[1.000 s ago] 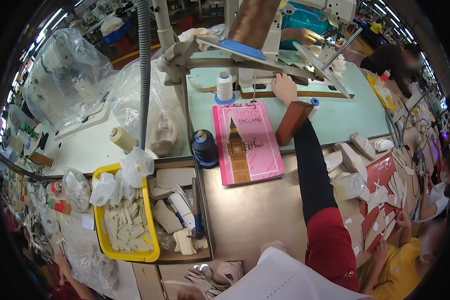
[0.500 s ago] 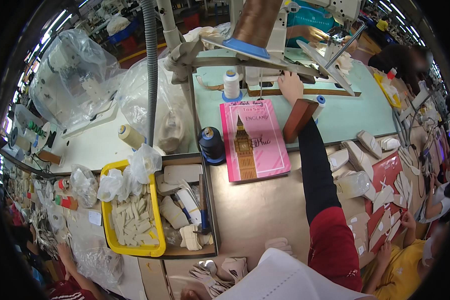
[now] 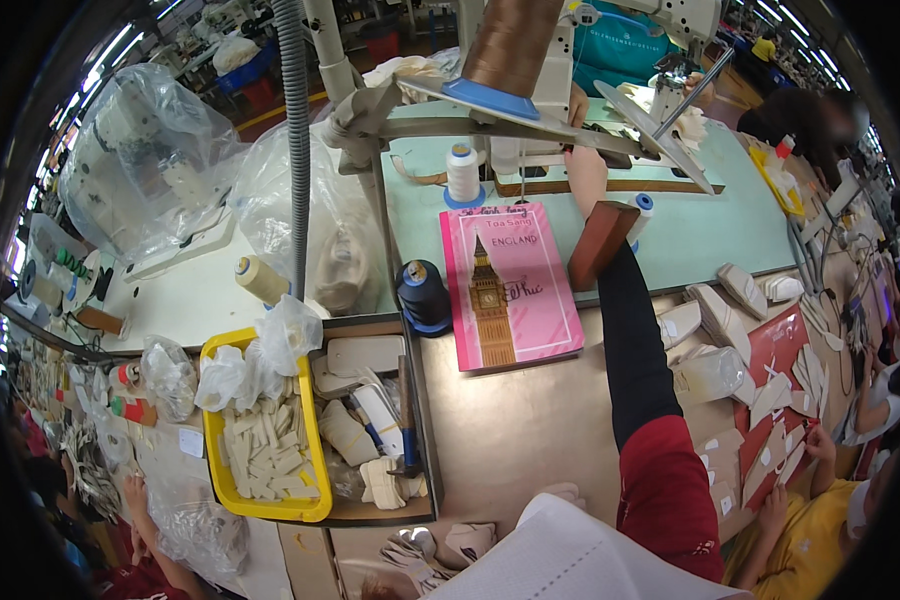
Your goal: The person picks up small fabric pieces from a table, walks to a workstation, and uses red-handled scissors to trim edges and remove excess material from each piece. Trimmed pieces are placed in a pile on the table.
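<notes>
My right arm, in a dark sleeve under a red one, reaches across the table to the far side. My right hand (image 3: 587, 168) is over the pale green worktop (image 3: 425, 235), beside a wood-edged strip (image 3: 650, 185); a metal thread-stand arm (image 3: 530, 130) hides its fingers. A reddish-brown block (image 3: 602, 243) stands over my forearm. Left of the forearm lies a pink notebook (image 3: 550, 270) with a clock tower on its cover, near a white thread cone (image 3: 462, 178) and a dark blue one (image 3: 423, 297). At the lower edge, a brownish blur near beige pieces (image 3: 415, 555) may be my left hand.
A yellow basket (image 3: 212, 430) of beige strips sits beside a tray (image 3: 432, 450) holding a hammer (image 3: 407, 415). Plastic covers a machine (image 3: 140, 150) at left. Opposite, a person in teal (image 3: 620, 45) works at a sewing machine. Beige pieces and a clear jar (image 3: 710, 374) lie right.
My right hand has moved slightly farther and right, its fingers passing behind the stand arm. The opposite person's hand has shifted left. The view has tilted slightly.
</notes>
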The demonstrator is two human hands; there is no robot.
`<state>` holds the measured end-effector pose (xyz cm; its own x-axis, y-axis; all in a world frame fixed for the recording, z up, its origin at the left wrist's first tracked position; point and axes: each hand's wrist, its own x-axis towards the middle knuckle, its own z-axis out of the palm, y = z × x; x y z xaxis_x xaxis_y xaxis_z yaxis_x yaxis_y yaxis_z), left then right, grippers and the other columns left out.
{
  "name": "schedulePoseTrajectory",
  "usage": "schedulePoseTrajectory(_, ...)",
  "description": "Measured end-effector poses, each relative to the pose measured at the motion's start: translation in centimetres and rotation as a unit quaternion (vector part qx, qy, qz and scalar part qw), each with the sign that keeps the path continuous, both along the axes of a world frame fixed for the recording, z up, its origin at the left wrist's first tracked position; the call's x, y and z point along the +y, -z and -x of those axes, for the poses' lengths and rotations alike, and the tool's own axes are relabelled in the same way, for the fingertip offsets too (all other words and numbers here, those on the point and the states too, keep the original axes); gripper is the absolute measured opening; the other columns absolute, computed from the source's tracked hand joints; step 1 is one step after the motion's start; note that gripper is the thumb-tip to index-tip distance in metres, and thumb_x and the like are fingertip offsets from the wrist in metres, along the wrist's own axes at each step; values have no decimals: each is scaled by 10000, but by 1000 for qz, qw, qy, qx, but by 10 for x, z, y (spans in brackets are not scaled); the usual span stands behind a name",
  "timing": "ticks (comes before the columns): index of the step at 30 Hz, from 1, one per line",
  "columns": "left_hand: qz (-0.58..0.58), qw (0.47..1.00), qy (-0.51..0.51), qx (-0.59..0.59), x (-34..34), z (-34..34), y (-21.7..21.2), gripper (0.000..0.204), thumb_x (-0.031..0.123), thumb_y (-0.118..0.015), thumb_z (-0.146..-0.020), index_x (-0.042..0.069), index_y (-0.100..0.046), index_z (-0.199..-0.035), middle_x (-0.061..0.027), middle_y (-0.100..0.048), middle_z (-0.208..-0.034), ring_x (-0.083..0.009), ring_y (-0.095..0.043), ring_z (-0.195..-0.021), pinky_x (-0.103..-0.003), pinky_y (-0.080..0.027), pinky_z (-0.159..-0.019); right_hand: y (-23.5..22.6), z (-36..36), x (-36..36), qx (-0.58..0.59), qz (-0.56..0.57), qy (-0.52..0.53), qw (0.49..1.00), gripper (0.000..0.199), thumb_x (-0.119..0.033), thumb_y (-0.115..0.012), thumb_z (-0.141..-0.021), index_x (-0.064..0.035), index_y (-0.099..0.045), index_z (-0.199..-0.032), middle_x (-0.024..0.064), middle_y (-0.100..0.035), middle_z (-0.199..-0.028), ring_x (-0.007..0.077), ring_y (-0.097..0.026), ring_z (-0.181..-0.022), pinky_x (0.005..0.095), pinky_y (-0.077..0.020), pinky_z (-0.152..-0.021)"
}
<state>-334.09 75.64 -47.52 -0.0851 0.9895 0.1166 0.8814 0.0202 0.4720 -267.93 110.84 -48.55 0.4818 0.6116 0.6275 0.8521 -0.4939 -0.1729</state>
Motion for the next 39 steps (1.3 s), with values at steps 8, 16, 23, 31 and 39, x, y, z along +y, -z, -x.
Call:
schedulePoseTrajectory(8,-3,1000,-3,-6,-9,-8,3,211,173,-604,-945,-2,-643,-835,-154,-608,-673,-299,-583,-578,-399,-446,-549,-9,11,-5,-103,98,39,989,84,-74,-568,-863,-44,-647,-862,154,-668,-810,311,-698,-736,388,-568,-605)
schedulePoseTrajectory(16,-10,1000,-3,-17,-17,-3,-1,213,178,-602,-947,0,-642,-837,-154,-609,-675,-299,-584,-579,-400,-446,-550,-14,24,-20,-91,23,62,994,110,-82,-575,-849,-63,-665,-789,117,-677,-780,286,-693,-754,394,-561,-645)
schedulePoseTrajectory(23,-31,999,-3,-36,-36,8,-1,214,181,-600,-948,1,-642,-839,-153,-610,-676,-299,-584,-580,-401,-447,-551,-36,41,-49,123,-7,23,992,185,-152,-652,-852,-8,-703,-957,189,-688,-850,304,-688,-832,398,-539,-733)
schedulePoseTrajectory(31,-54,997,-10,-63,-58,26,4,216,185,-598,-949,3,-642,-842,-153,-610,-677,-300,-585,-581,-402,-448,-553,-43,49,-100,208,-210,-198,935,321,-81,-673,-806,-20,-698,-1120,205,-707,-908,287,-697,-867,369,-514,-791)
schedulePoseTrajectory(39,-1,991,11,-132,-65,44,20,221,192,-592,-955,7,-635,-843,-160,-626,-703,-310,-603,-609,-408,-455,-569,-89,118,-172,204,-106,-67,971,306,-68,-602,-831,-106,-707,-1117,201,-705,-858,397,-675,-836,472,-529,-763)
